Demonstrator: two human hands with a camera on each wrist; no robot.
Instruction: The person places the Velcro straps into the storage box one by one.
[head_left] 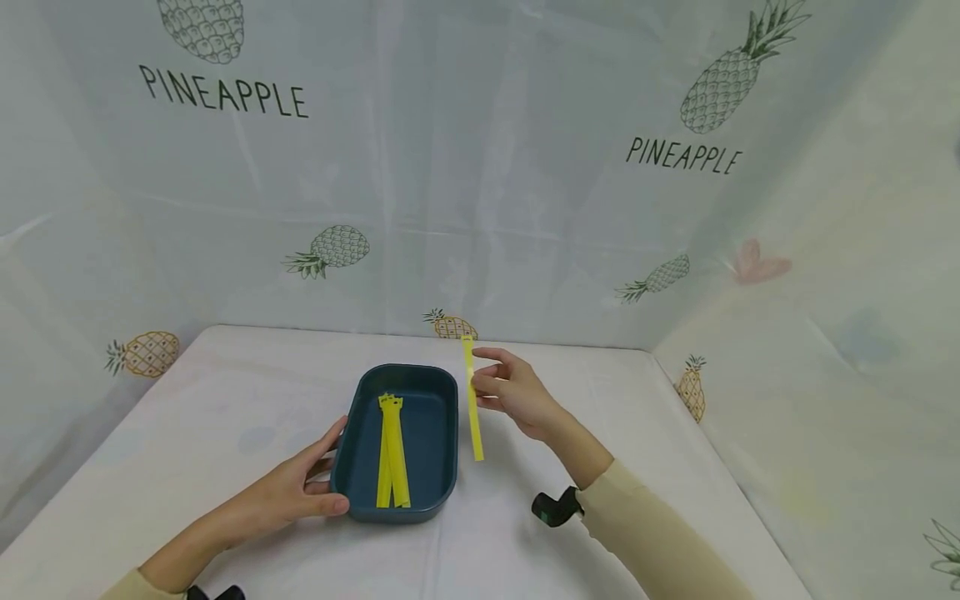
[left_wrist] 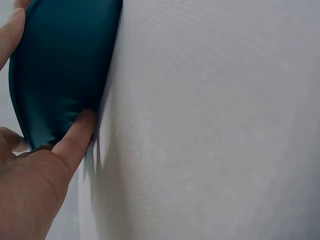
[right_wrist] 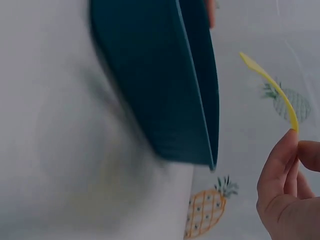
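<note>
My right hand (head_left: 517,392) pinches a yellow cable tie (head_left: 472,408) between thumb and fingers, a flat strip with a wider slotted end at the top. It hangs just right of a dark teal container (head_left: 432,433), raised above the table. In the right wrist view the cable tie (right_wrist: 280,92) looks slightly bent. Several more yellow cable ties (head_left: 393,458) lie together inside the container, their slotted ends toward the far side. My left hand (head_left: 285,492) holds the container's left side, thumb at the near corner; in the left wrist view the fingers (left_wrist: 77,135) press its outer wall.
The container stands on a white-covered table (head_left: 555,533). A pale curtain (head_left: 480,167) printed with pineapples rises behind the table's far edge and along its sides. A black wrist device (head_left: 557,508) sits at the right cuff.
</note>
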